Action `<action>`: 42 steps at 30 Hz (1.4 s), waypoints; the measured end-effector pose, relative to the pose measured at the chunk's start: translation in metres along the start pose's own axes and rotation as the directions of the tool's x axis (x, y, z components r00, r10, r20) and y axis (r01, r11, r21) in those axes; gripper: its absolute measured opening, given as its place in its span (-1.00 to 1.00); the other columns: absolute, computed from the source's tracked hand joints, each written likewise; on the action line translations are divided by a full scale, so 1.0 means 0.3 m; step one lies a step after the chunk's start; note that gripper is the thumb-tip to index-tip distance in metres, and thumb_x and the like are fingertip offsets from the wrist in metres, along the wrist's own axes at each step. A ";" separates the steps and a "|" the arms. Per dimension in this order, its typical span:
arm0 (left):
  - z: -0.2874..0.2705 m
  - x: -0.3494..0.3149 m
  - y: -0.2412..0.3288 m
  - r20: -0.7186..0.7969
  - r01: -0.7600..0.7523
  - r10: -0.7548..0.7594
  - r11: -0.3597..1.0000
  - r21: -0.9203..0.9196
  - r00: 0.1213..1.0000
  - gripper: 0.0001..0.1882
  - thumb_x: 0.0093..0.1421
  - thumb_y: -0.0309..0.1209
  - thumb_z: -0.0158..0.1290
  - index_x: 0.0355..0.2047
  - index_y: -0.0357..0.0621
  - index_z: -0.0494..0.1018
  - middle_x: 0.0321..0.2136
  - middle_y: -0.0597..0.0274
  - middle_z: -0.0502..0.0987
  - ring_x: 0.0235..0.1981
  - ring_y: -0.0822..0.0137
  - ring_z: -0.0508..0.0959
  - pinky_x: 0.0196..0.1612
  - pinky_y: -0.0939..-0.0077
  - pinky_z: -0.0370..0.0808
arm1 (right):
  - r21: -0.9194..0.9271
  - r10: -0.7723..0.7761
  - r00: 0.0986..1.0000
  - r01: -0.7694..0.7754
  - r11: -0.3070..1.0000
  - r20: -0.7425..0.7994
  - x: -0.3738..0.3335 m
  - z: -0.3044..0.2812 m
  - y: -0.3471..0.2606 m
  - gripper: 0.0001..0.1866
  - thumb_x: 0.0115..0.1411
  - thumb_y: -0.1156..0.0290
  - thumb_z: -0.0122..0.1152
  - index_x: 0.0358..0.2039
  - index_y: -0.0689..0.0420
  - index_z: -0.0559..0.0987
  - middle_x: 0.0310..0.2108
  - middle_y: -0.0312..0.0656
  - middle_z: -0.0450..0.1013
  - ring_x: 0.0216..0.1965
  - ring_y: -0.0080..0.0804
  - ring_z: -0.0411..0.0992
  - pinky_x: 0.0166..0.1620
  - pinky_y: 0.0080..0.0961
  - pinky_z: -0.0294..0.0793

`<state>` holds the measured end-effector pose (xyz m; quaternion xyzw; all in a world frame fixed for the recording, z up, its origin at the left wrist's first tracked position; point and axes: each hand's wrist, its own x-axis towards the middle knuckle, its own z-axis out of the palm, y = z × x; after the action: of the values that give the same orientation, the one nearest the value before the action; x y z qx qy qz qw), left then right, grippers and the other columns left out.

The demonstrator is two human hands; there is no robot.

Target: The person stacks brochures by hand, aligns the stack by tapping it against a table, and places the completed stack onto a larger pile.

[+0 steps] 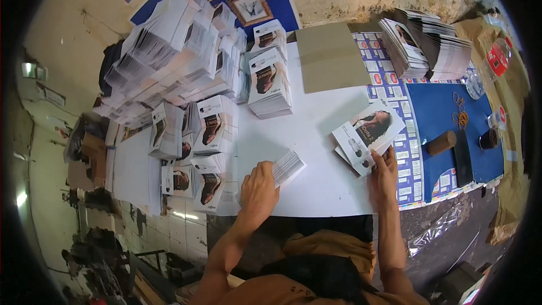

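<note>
My left hand [258,195] is closed around the near end of a small bundle of leaflets [290,168], whose layered edges face up above the white tabletop. Toward the right of the white surface, my right hand [385,170] grips the lower right corner of some printed leaflets [361,127]. The top one shows a person with long dark hair and small pale earbuds. At least one more leaflet peeks out beneath it at the lower left. How far my right thumb and fingers reach under the leaflets is hidden.
Tall piles of leaflets [169,45] crowd the left, with shorter stacks [270,82] beside them. A grey-brown board [330,56] lies at the back. More stacks [403,48], a plastic bottle [497,59], rubber bands [462,118], a brown cylinder [441,143] and a black phone-like slab [462,158] are right.
</note>
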<state>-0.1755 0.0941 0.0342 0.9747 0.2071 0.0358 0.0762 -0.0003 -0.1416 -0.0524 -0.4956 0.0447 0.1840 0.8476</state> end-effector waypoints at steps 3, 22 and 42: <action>-0.006 0.032 -0.049 0.042 0.147 -0.141 0.963 -0.227 0.989 -0.59 0.13 -0.45 0.21 -0.07 -0.25 0.32 -0.23 0.02 0.55 -0.18 0.06 0.59 -0.11 0.19 0.48 | -0.011 0.012 1.000 -0.012 1.000 -0.013 0.002 -0.001 -0.005 -0.28 0.25 0.55 0.12 0.35 0.32 0.02 0.21 -0.01 0.31 0.19 -0.33 0.32 0.25 -0.45 0.23; 0.168 0.315 -0.276 0.089 0.425 -0.449 0.736 -0.527 0.889 -0.15 0.02 0.07 0.27 0.05 -0.49 0.37 -0.10 -0.26 0.56 -0.06 -0.09 0.58 0.08 0.23 0.45 | 0.003 0.054 0.997 -0.054 0.999 -0.057 -0.002 0.007 -0.026 -0.28 0.21 0.46 0.23 0.30 0.27 0.11 0.17 0.00 0.32 0.12 -0.32 0.36 0.19 -0.43 0.29; 0.210 0.259 0.347 -0.363 -0.376 0.134 0.091 -0.922 0.922 -0.56 0.17 -0.36 0.26 -0.03 -0.34 0.40 -0.18 0.04 0.58 -0.14 0.29 0.58 -0.05 0.46 0.48 | -0.238 -0.296 0.829 0.444 0.864 0.474 0.005 0.070 -0.108 -0.30 0.10 0.45 0.00 0.30 0.19 0.12 0.16 -0.15 0.18 0.16 -0.38 0.23 0.18 -0.41 0.25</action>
<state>-0.0569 0.0236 -0.0080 0.6972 -0.0342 0.2651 0.6652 0.0105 -0.1373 -0.0153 -0.5808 -0.2701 0.1210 0.7583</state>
